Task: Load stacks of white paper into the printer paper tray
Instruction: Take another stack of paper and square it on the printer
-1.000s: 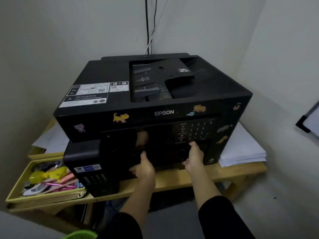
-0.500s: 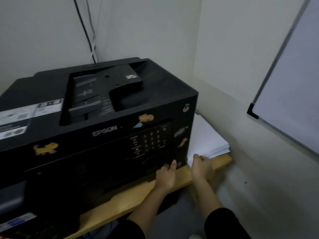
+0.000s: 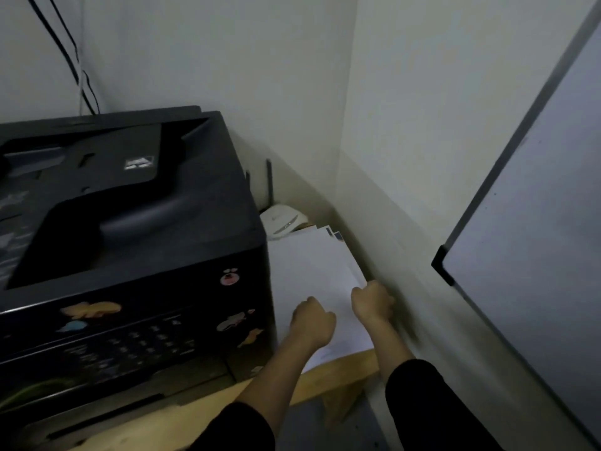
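Observation:
A stack of white paper (image 3: 312,268) lies on the wooden table (image 3: 341,369), squeezed between the black Epson printer (image 3: 136,242) and the right wall. My right hand (image 3: 372,302) curls its fingers round the stack's right edge near the front corner. On top of the stack, nearer the printer, my left hand (image 3: 312,323) sits with curled fingers; whether it holds any sheets is hidden. The printer's lower front (image 3: 113,411) is dark and blurred, and no tray detail shows.
A white router (image 3: 283,219) with upright antennas stands behind the paper in the corner. A whiteboard (image 3: 533,242) leans along the right wall, close to my right arm. Cables (image 3: 78,70) run down the back wall. Animal stickers dot the printer's front.
Both hands left the printer's front and moved right onto the paper stack. My view swung right, pushing the printer to the left of the frame.

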Available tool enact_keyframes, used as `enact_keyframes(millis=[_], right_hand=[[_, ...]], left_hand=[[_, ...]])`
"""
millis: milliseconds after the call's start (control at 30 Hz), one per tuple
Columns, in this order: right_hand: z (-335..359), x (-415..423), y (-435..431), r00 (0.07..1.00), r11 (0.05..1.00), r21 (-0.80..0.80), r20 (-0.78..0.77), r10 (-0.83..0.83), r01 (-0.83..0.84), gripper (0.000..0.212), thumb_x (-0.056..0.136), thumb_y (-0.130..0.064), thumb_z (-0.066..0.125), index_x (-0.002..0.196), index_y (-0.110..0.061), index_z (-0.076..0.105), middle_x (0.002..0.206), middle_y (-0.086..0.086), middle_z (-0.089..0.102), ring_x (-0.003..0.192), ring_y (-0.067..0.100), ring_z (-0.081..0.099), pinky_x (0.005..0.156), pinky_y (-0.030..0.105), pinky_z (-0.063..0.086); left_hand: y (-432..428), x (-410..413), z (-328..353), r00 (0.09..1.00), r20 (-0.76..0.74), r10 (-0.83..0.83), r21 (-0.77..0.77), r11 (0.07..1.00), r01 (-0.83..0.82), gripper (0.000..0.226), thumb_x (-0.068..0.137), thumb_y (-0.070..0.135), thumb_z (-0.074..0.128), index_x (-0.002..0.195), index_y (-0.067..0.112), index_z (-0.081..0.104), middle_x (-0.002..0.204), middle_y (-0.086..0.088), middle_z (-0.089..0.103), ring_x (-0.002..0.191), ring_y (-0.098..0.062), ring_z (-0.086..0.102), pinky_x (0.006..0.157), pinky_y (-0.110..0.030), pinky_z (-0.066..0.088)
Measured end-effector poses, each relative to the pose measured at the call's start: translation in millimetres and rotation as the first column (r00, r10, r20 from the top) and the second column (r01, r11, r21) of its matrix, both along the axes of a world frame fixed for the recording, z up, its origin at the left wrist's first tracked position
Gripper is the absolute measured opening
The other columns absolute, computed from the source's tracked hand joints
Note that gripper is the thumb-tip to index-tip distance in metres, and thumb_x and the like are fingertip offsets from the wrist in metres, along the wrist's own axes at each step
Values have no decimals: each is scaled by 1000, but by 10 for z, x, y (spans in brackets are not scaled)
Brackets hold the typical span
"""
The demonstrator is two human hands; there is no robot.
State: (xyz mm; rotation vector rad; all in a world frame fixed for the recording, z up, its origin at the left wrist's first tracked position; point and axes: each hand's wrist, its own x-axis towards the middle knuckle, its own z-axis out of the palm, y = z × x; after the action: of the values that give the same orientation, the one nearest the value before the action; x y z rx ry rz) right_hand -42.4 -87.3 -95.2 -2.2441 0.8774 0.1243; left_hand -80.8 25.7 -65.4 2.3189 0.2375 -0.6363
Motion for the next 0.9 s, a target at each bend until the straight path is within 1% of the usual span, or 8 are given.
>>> enact_keyframes(millis=[100,167,300,367,500,567,767,900], right_hand=[[-10,69,-71,976,995,-5,-193,99,-102,48,91,-31,47,130,-4,49,138,16,44,127,36,39,105,49,38],[-40,108,-85,946,985,50,-275,173,-166,51,91,-35,44,133,-7,46,142,14,38,130,35,33,107,49,35],[-68,209,5,941,981,46,-277,194,-189,39,94,-28,43,124,-6,54,138,16,43,128,33,36,105,43,38],[-62,232,101,949,980,-57,-267,167,-189,36,95,-26,46,122,-4,56,136,18,46,125,32,41,105,42,41],[-24,262,278,938,924,-260,-280,205,-279,46,93,-26,52,131,1,50,138,24,45,126,35,44,105,43,43],[-14,282,336,925,910,-264,-297,237,-318,51,94,-26,52,136,2,45,142,26,40,130,37,41,108,45,41],[11,339,304,882,930,-150,-398,253,-335,56,95,-23,50,143,2,35,151,29,24,138,39,31,117,48,26],[56,314,361,878,915,-179,-397,269,-361,56,94,-21,50,143,2,35,151,30,24,137,41,32,116,50,28]], left_hand=[[5,89,-193,996,-87,-33,244,968,54,52,94,21,39,141,1,28,153,-19,19,141,-36,21,114,-42,30],[22,95,-305,991,-123,-45,334,939,84,56,92,19,39,143,2,22,155,-19,8,142,-38,12,115,-42,26],[27,129,-406,990,-125,-70,408,906,116,49,89,19,42,135,5,31,148,-21,16,136,-39,22,108,-42,36],[27,176,-410,985,-145,-90,441,886,145,46,91,21,41,134,5,34,146,-22,22,131,-40,31,106,-41,40],[31,251,-417,982,-152,-110,487,856,172,47,93,25,42,135,5,37,144,-21,25,127,-39,38,103,-40,43],[34,257,-421,982,-150,-116,490,854,176,46,93,25,43,135,5,38,145,-20,23,128,-38,37,101,-39,44],[49,251,-470,980,-129,-149,496,846,194,45,93,29,45,132,7,39,145,-19,24,127,-37,38,99,-34,44],[21,257,-476,979,-146,-144,500,843,198,48,93,28,46,135,7,37,149,-20,17,132,-40,32,101,-36,42]])
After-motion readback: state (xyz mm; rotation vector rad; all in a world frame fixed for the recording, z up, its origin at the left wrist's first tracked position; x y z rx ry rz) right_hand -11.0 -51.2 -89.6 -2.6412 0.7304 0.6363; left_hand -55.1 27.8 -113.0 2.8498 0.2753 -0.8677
